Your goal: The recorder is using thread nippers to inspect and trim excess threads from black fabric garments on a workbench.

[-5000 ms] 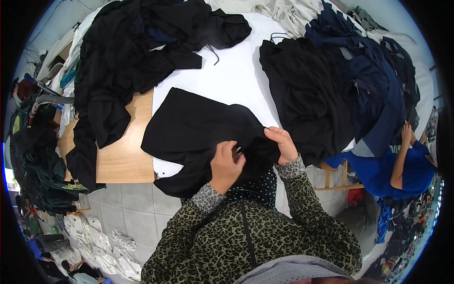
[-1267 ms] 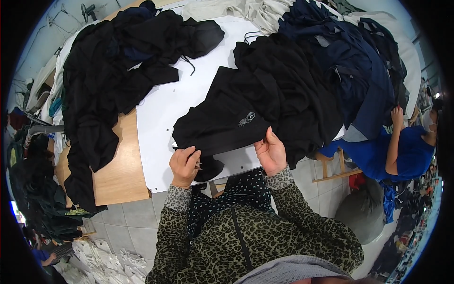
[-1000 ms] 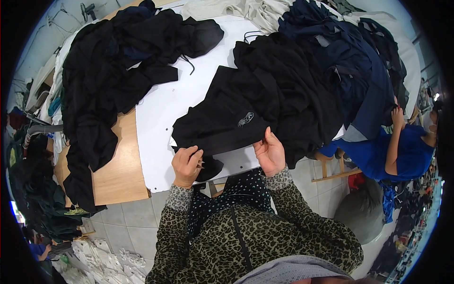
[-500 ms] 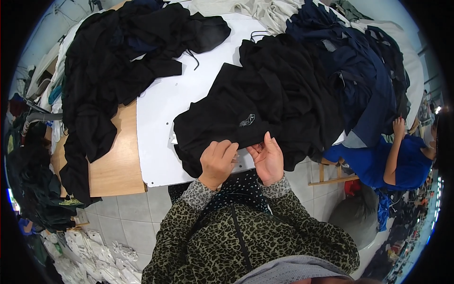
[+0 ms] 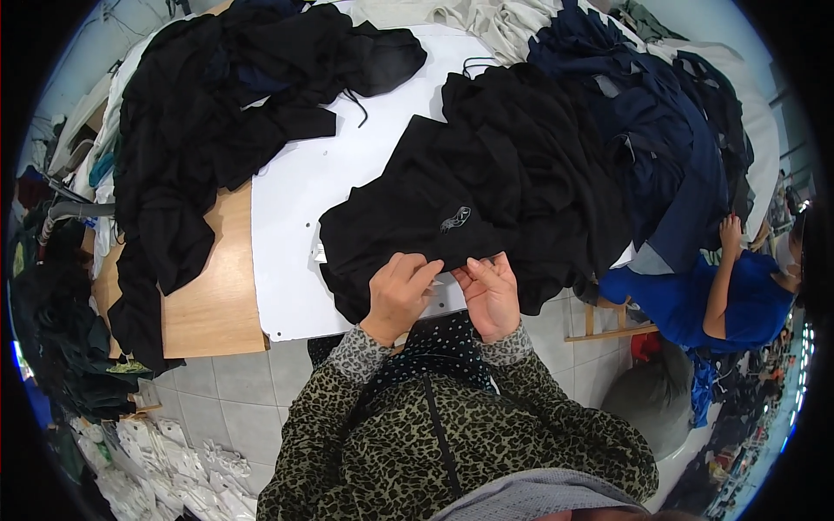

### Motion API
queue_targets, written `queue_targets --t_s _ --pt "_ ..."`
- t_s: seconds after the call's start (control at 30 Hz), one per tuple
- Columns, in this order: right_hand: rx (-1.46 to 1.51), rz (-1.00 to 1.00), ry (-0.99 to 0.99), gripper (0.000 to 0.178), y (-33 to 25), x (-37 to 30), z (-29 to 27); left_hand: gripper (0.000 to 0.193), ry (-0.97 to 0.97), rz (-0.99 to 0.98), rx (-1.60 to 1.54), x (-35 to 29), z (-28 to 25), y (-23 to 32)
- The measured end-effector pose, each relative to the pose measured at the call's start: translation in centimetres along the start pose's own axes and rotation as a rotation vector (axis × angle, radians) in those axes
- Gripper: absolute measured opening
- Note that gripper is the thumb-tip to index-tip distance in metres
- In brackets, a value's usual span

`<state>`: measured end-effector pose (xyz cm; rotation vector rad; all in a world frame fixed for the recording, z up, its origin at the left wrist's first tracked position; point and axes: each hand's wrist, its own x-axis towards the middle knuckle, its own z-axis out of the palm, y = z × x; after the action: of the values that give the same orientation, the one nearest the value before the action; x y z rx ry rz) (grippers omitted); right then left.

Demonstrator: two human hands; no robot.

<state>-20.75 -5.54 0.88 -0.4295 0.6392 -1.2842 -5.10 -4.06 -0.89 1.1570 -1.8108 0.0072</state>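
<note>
A black garment [image 5: 469,174] with a small pale outlined motif lies bunched over the white board [image 5: 287,260] in front of me. Its near edge runs between my two hands. My left hand [image 5: 400,293] pinches that edge, fingers curled over it. My right hand [image 5: 491,295], palm partly turned up, has its thumb and fingertips closed on the same edge a little further right. A thin cord [image 5: 479,62] sticks out at the garment's far side. A white label [image 5: 319,253] shows at its left edge.
Another black garment pile [image 5: 226,104] spreads over the wooden table [image 5: 217,304] on the left. Navy garments [image 5: 660,156] are heaped on the right, pale cloth [image 5: 486,22] at the back. A person in blue [image 5: 738,295] works at far right. White bundles [image 5: 165,460] lie lower left.
My right thumb has come down from a raised position onto the fabric edge, closing the pinch. My left hand has shifted only slightly; the garment stays in place.
</note>
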Motion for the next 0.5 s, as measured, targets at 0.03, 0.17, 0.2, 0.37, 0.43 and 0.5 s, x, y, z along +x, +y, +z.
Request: queue_targets --t_s 0.03,0.17,0.2,0.37,0.43,0.5 --pt "0.003 0.002 -0.006 0.031 0.0 -0.1 0.0 0.034 -0.012 -0.007 -0.033 0.1 -0.1 0.0" --pt "-0.076 -0.04 0.003 0.031 -0.2 -0.1 0.4 0.024 -0.049 -0.22 -0.281 0.6 -0.7 0.8" --pt "-0.077 -0.039 0.002 0.031 -0.1 -0.1 0.3 0.019 -0.026 -0.307 -0.395 1.0 -0.8 1.0" --pt "-0.22 -0.05 0.039 0.031 0.1 -0.6 1.5 0.014 -0.077 -0.629 -0.63 2.1 -0.5 1.5" --pt "-0.224 -0.038 0.027 0.031 0.3 -0.3 0.7 0.013 -0.118 -0.701 -0.677 2.3 -0.6 1.2" --pt "-0.226 -0.029 0.02 0.031 0.3 -0.3 0.0 0.012 -0.165 -0.771 -0.726 2.4 -0.7 0.9"
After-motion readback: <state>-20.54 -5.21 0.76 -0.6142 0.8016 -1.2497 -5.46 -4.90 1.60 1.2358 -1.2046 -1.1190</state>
